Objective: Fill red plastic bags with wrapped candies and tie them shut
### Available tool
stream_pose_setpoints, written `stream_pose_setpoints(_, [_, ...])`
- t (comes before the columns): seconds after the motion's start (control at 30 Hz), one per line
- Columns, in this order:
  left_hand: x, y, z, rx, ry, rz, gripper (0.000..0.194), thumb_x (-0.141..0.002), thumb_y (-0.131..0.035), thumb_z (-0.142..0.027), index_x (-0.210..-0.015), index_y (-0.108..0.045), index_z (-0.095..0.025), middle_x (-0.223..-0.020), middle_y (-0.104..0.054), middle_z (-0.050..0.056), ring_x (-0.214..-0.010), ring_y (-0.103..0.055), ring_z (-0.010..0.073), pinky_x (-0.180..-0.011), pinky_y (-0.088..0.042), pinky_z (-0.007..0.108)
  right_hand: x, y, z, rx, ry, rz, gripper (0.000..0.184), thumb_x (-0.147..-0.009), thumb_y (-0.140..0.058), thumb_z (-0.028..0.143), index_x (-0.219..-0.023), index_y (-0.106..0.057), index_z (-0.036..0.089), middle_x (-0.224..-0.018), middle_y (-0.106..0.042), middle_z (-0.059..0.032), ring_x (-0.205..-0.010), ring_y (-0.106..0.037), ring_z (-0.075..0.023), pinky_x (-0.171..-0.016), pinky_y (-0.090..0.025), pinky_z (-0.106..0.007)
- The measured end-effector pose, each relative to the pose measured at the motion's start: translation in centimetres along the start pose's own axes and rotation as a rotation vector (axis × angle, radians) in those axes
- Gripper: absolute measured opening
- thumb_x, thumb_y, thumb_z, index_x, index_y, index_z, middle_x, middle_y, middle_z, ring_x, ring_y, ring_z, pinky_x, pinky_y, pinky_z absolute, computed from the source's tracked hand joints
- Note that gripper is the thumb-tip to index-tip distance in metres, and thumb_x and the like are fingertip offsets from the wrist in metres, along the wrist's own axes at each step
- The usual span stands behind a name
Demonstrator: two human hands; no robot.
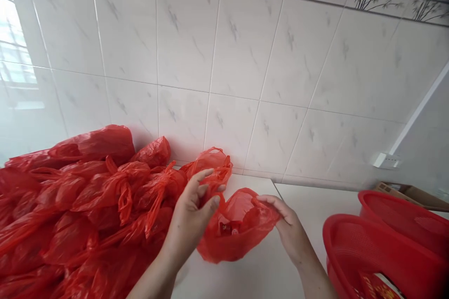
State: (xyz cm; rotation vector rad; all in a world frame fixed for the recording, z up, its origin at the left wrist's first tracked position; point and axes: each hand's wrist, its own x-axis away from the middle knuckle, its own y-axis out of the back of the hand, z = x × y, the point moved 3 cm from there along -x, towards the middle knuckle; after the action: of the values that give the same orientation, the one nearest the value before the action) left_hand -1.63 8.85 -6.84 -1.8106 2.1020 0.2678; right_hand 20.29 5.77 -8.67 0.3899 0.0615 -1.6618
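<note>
A thin red plastic bag (235, 247) stands over the white table with its mouth spread, and small red packets (229, 228) show inside it. My right hand (286, 217) pinches the bag's right rim between thumb and fingers. At the left rim is my left hand (192, 212), its index finger raised and its thumb apart from the other fingers, which are partly curled. The thumb overlaps the bag's edge, but I see no grip there. Just behind my left hand lies another loose red bag (213, 163) against the wall.
Knotted, filled red bags (80, 215) are heaped on the left. To the right, a red plastic basket (365, 243) holds a printed packet (380, 286), with a second red basket (403, 210) behind it. A cardboard box (410, 195) sits farther back, near the tiled wall (235, 60).
</note>
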Motion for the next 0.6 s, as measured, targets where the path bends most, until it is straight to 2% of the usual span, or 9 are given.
stream_pose_setpoints(0.07, [0.2, -1.1, 0.3, -0.112, -0.037, 0.045, 0.057, -0.079, -0.06, -0.02, -0.132, -0.044, -0.031, -0.108, -0.065, 0.004, -0.092, -0.063, 0.0164, -0.078, -0.05, 0.028, -0.1, -0.9, 0.9, -0.055, 0.011, 0.031, 0.021, -0.083, -0.053, 0.034, -0.1, -0.063, 0.025, -0.105, -0.066, -0.0042, -0.097, -0.06, -0.0213, -0.083, -0.048, -0.031])
stream_pose_setpoints(0.13, [0.3, -2.2, 0.8, -0.233, -0.081, 0.103, 0.056, -0.073, -0.062, -0.012, -0.125, -0.054, -0.031, -0.114, -0.062, 0.004, -0.085, -0.061, 0.0142, -0.078, -0.049, 0.027, -0.2, -1.9, 1.7, -0.061, 0.027, 0.084, 0.019, -0.084, -0.054, 0.034, -0.098, -0.063, 0.025, -0.1, -0.067, -0.003, -0.091, -0.061, -0.0196, -0.079, -0.049, -0.029])
stream_pose_setpoints(0.2, [0.2, -3.0, 1.2, -0.291, -0.141, 0.166, 0.041, -0.069, -0.059, -0.007, -0.105, -0.066, -0.026, -0.106, -0.063, 0.003, -0.082, -0.06, 0.0139, -0.077, -0.048, 0.025, -0.1, -2.5, 2.3, -0.019, 0.048, 0.128, 0.017, -0.085, -0.054, 0.031, -0.098, -0.063, 0.025, -0.097, -0.067, -0.0024, -0.087, -0.061, -0.0181, -0.077, -0.049, -0.029])
stream_pose_setpoints(0.3, [-0.1, -3.2, 1.4, -0.28, -0.174, 0.158, 0.021, -0.074, -0.051, -0.005, -0.078, -0.066, -0.019, -0.081, -0.063, 0.001, -0.075, -0.058, 0.0135, -0.069, -0.045, 0.023, -0.1, -2.3, 2.5, 0.087, 0.086, 0.162, 0.022, -0.083, -0.053, 0.025, -0.103, -0.062, 0.027, -0.109, -0.064, -0.0028, -0.095, -0.059, -0.018, -0.085, -0.047, -0.031])
stream_pose_setpoints(0.4, [-0.3, -2.9, 1.0, -0.293, -0.167, 0.076, 0.016, -0.075, -0.05, -0.008, -0.073, -0.062, -0.018, -0.073, -0.059, 0.0, -0.068, -0.055, 0.0124, -0.064, -0.043, 0.022, 0.1, -1.4, 2.6, 0.028, 0.135, 0.229, 0.043, -0.081, -0.055, 0.028, -0.124, -0.052, 0.032, -0.137, -0.048, -0.0034, -0.124, -0.046, -0.0209, -0.105, -0.036, -0.037])
stream_pose_setpoints(0.47, [-0.3, -3.1, 0.6, -0.318, -0.175, 0.055, 0.015, -0.074, -0.051, -0.008, -0.073, -0.062, -0.018, -0.074, -0.058, -0.001, -0.068, -0.054, 0.0121, -0.063, -0.042, 0.021, 0.4, -1.3, 2.6, -0.057, 0.139, 0.291, 0.066, -0.076, -0.064, 0.039, -0.137, -0.039, 0.033, -0.146, -0.038, -0.0047, -0.135, -0.034, -0.0233, -0.11, -0.029, -0.04])
stream_pose_setpoints(0.5, [-0.2, -3.3, 0.4, -0.328, -0.182, 0.05, 0.016, -0.073, -0.052, -0.007, -0.074, -0.062, -0.019, -0.074, -0.057, -0.001, -0.067, -0.054, 0.0118, -0.062, -0.041, 0.021, 0.5, -1.5, 2.6, -0.073, 0.119, 0.307, 0.077, -0.071, -0.07, 0.043, -0.14, -0.035, 0.032, -0.147, -0.037, -0.0056, -0.136, -0.032, -0.0247, -0.109, -0.031, -0.041])
stream_pose_setpoints(0.57, [0.0, -3.8, 0.0, -0.332, -0.202, 0.04, 0.02, -0.069, -0.051, -0.004, -0.075, -0.063, -0.019, -0.074, -0.057, -0.002, -0.067, -0.054, 0.0113, -0.061, -0.041, 0.02, 0.5, -2.4, 2.4, -0.063, 0.058, 0.304, 0.079, -0.066, -0.076, 0.046, -0.136, -0.042, 0.031, -0.138, -0.048, -0.0065, -0.129, -0.042, -0.0268, -0.103, -0.038, -0.04])
stream_pose_setpoints(0.6, [0.1, -4.1, -0.1, -0.331, -0.216, 0.039, 0.021, -0.069, -0.051, -0.004, -0.076, -0.063, -0.019, -0.074, -0.057, -0.002, -0.067, -0.054, 0.011, -0.061, -0.041, 0.02, 0.3, -2.9, 2.2, -0.061, 0.018, 0.29, 0.067, -0.068, -0.074, 0.047, -0.128, -0.051, 0.03, -0.127, -0.057, -0.0063, -0.119, -0.051, -0.0265, -0.097, -0.043, -0.039])
